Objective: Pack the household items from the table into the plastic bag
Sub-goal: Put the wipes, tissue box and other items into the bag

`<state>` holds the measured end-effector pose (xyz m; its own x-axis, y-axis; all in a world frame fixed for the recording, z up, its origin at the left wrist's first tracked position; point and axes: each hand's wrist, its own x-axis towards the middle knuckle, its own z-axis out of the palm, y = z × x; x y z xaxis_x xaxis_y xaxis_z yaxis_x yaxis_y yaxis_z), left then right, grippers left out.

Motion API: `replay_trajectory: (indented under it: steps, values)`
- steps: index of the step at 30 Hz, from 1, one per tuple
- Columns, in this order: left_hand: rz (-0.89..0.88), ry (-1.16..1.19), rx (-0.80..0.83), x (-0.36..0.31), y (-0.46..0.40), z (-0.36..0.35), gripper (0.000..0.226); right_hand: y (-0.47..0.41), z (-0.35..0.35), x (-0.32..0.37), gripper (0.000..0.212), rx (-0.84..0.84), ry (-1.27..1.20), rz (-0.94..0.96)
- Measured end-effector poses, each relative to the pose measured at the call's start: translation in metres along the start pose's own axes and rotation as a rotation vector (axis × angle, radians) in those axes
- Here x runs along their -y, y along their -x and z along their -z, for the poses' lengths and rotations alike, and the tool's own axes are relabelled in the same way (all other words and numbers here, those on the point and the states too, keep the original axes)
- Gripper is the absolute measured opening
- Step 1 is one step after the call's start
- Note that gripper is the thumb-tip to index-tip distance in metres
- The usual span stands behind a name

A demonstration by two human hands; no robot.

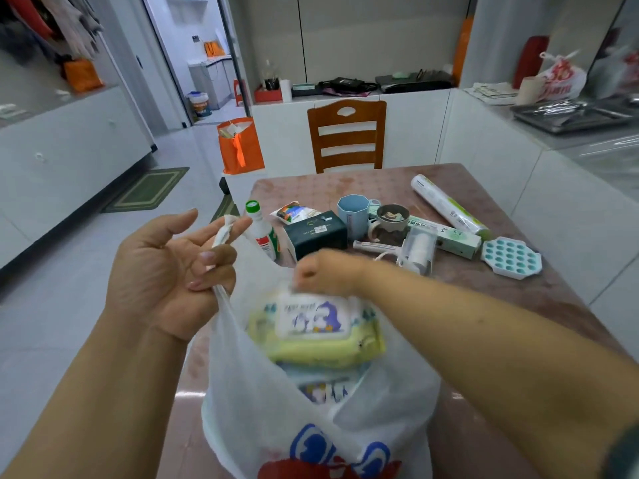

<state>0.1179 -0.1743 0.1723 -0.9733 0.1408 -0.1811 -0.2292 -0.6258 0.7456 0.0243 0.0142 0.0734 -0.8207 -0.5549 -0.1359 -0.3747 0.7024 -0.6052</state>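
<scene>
**A:** ok so left hand is up with the palm showing, ring and pinky curled round the handle of the white plastic bag, twisted handle strip poking up between the fingers. It's holding that side of the bag's mouth open. What's the other one doing?

**B:** right hand is a bit blurry, but the fingers are pinched on the top edge of a yellow-green wet wipes pack, which sits in the bag's opening. Under it, deeper in the bag, there's a second pack with the same kind of blue print.

**A:** and the stuff not packed yet?

**B:** all on the pink surface beyond the hands. Just past the left hand's fingertips is a white bottle with a green cap, upright. Right of it, a snack-looking pouch and a dark green box, both straight beyond the right hand. Then a light blue cup touching a mug with something in it. A lint roller lies just to the right of the right hand. Further right, a long green-white box, a film roll lying diagonal, and a teal tray with round holes nearest the edge.
</scene>
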Motion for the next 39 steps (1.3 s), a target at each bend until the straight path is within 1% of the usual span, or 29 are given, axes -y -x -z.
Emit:
replay_trajectory:
  steps: [1, 2, 3, 5, 6, 7, 9, 10, 11, 12, 13, 14, 15, 16, 17, 19, 20, 21, 22, 24, 25, 27, 29, 32, 36, 37, 39]
  values:
    - [0.003, -0.005, 0.0, 0.002, -0.001, 0.0, 0.064, -0.005, -0.019, 0.009, 0.022, 0.086, 0.07, 0.043]
    - [0.013, -0.018, 0.006, 0.003, -0.002, -0.001, 0.065, -0.007, -0.036, 0.018, 0.023, 0.15, 0.072, 0.067]
    - [0.027, -0.034, 0.01, 0.005, -0.004, -0.001, 0.065, -0.006, -0.047, 0.023, 0.024, 0.172, 0.008, 0.064]
    - [0.042, -0.06, -0.002, 0.005, -0.006, 0.001, 0.064, -0.004, -0.044, 0.022, 0.03, 0.088, -0.233, -0.033]
    - [0.042, -0.072, -0.017, 0.004, -0.006, 0.002, 0.061, -0.001, -0.034, 0.017, 0.036, 0.038, -0.312, -0.101]
    - [0.041, -0.09, -0.03, 0.003, -0.004, 0.004, 0.056, 0.003, -0.022, 0.01, 0.043, 0.011, -0.323, -0.17]
    - [0.043, -0.169, -0.057, 0.003, -0.001, 0.009, 0.041, 0.013, 0.002, -0.005, 0.051, 0.016, -0.184, -0.261]
    - [0.042, -0.256, -0.097, 0.004, 0.001, 0.01, 0.033, 0.017, 0.011, -0.011, 0.053, 0.008, -0.09, -0.267]
    - [0.029, -0.392, -0.165, 0.004, 0.001, 0.011, 0.026, 0.018, 0.016, -0.014, 0.05, -0.039, -0.015, -0.245]
    - [0.0, -0.557, -0.259, 0.003, 0.0, 0.011, 0.021, 0.017, 0.019, -0.014, 0.045, -0.131, 0.025, -0.193]
    - [-0.046, -0.713, -0.359, 0.0, -0.004, 0.011, 0.016, 0.016, 0.022, -0.012, 0.039, -0.231, 0.029, -0.129]
    - [-0.112, -0.815, -0.429, -0.004, -0.008, 0.007, 0.01, 0.014, 0.023, -0.009, 0.034, -0.297, 0.0, -0.063]
    - [-0.185, -0.869, -0.443, -0.009, -0.012, 0.001, 0.005, 0.012, 0.024, -0.004, 0.031, -0.296, -0.045, -0.015]
    - [-0.253, -0.907, -0.41, -0.014, -0.017, -0.007, 0.002, 0.009, 0.024, 0.0, 0.03, -0.233, -0.092, 0.005]
    - [-0.299, -0.957, -0.359, -0.017, -0.023, -0.015, 0.001, 0.007, 0.023, 0.002, 0.034, -0.128, -0.123, -0.009]
    - [-0.315, -1.036, -0.264, -0.022, -0.04, -0.029, 0.005, 0.003, 0.02, 0.002, 0.062, 0.098, -0.193, -0.118]
    - [-0.294, -1.055, -0.231, -0.022, -0.05, -0.034, 0.007, 0.001, 0.02, -0.001, 0.072, 0.164, -0.231, -0.161]
    - [-0.264, -1.072, -0.21, -0.022, -0.061, -0.038, 0.008, -0.001, 0.022, -0.004, 0.074, 0.172, -0.277, -0.174]
    - [-0.227, -1.087, -0.195, -0.02, -0.073, -0.04, 0.008, -0.005, 0.025, -0.008, 0.073, 0.135, -0.334, -0.177]
    - [-0.135, -1.112, -0.18, -0.016, -0.099, -0.04, 0.008, -0.014, 0.035, -0.021, 0.072, 0.009, -0.451, -0.2]
    - [-0.09, -1.123, -0.179, -0.012, -0.112, -0.038, 0.008, -0.02, 0.042, -0.028, 0.071, -0.057, -0.469, -0.218]
    - [-0.023, -1.148, -0.18, -0.005, -0.139, -0.037, 0.008, -0.032, 0.057, -0.047, 0.066, -0.144, -0.437, -0.272]
    - [0.028, -1.156, -0.184, 0.004, -0.167, -0.037, 0.009, -0.048, 0.071, -0.067, 0.058, -0.184, -0.424, -0.328]
    - [0.111, -1.079, -0.207, 0.02, -0.209, -0.035, 0.01, -0.081, 0.089, -0.094, 0.044, -0.234, -0.384, -0.394]
    - [0.208, -0.965, -0.282, 0.045, -0.263, -0.02, 0.006, -0.148, 0.107, -0.115, 0.025, -0.335, -0.284, -0.378]
    - [0.245, -0.922, -0.301, 0.051, -0.273, -0.015, 0.006, -0.167, 0.108, -0.119, 0.024, -0.34, -0.26, -0.37]
    - [0.296, -0.833, -0.323, 0.063, -0.291, -0.001, 0.016, -0.206, 0.109, -0.124, 0.031, -0.282, -0.119, -0.372]
